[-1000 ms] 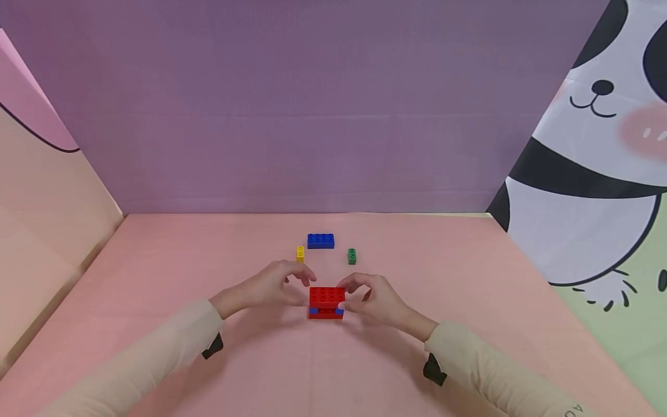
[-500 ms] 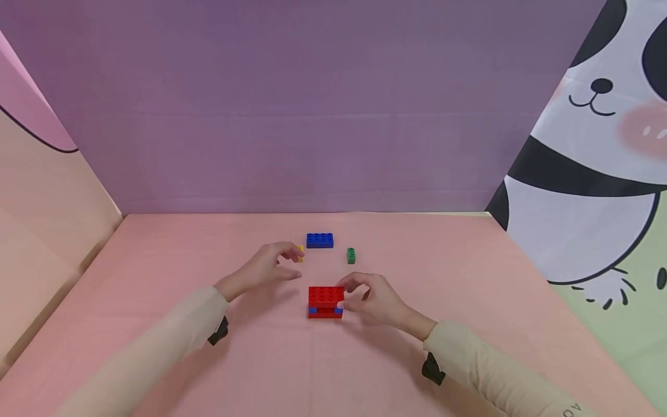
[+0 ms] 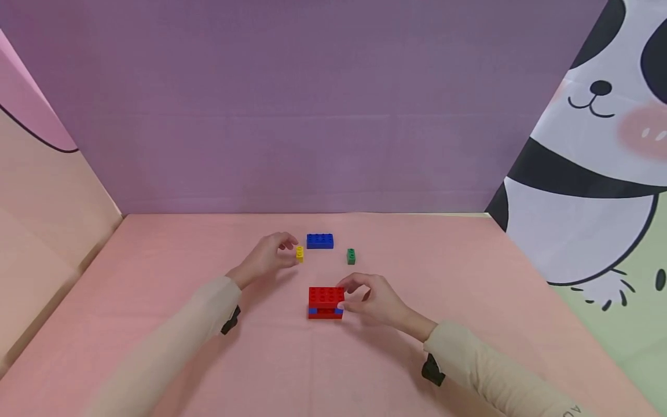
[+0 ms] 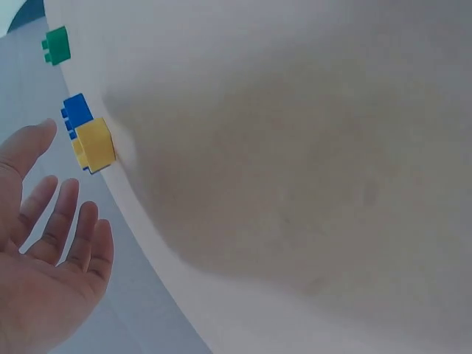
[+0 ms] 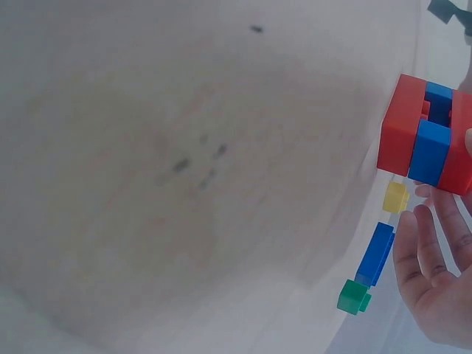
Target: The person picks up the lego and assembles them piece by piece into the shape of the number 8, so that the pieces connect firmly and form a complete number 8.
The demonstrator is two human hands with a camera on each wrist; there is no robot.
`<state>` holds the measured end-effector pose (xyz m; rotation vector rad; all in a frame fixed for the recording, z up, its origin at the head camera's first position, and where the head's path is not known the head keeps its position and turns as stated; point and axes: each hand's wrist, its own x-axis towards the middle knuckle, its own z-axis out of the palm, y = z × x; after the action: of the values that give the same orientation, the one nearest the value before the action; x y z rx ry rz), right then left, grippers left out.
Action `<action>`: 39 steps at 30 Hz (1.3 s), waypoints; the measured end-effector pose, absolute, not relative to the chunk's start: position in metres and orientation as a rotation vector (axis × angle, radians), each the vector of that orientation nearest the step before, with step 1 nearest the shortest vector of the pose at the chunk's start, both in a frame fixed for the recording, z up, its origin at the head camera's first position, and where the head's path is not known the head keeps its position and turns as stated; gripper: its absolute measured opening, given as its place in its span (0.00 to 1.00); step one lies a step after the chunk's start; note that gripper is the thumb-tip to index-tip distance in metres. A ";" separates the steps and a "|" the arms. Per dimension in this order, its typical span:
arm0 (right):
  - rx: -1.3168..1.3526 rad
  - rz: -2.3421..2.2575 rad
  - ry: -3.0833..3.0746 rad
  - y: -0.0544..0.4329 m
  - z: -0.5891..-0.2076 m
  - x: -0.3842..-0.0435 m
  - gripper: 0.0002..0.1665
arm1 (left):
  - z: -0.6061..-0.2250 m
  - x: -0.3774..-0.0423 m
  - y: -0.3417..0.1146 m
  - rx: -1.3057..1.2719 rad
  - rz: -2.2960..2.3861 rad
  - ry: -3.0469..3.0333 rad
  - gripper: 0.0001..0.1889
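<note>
One yellow brick (image 3: pixel 299 254) is lying just below the head view's centre, beside the left hand (image 3: pixel 268 255), whose thumb and fingers are standing apart, contact unclear. One red-and-blue stack (image 3: pixel 325 296), lower centre, is being pinched at its right end by the right hand (image 3: pixel 376 296). One blue brick (image 3: pixel 320 241) and one green brick (image 3: pixel 351 256) are lying higher in frame.

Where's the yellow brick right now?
In the head view, the yellow brick sits on the pink tabletop left of center, just right of the left hand and left of the loose blue brick, slightly nearer the camera.
</note>
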<state>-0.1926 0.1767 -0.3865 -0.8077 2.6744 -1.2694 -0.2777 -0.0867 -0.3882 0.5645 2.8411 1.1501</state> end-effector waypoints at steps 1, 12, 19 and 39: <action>-0.802 -1.271 2.674 0.177 -0.386 -0.193 0.18 | -0.388 -0.279 -0.086 0.548 1.148 2.839 0.22; -0.769 -1.264 2.677 0.177 -0.385 -0.192 0.18 | -0.389 -0.291 -0.083 0.422 1.120 2.795 0.24; -0.778 -1.258 2.681 0.178 -0.385 -0.192 0.18 | -0.395 -0.296 -0.081 0.442 1.054 2.809 0.23; -0.761 -1.265 2.678 0.176 -0.387 -0.192 0.18 | -0.402 -0.298 -0.079 0.407 1.057 2.808 0.17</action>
<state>-0.1923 0.1764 -0.3871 -0.7614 2.6778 -1.2645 -0.2976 -0.0788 -0.4022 0.4066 2.8080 1.0568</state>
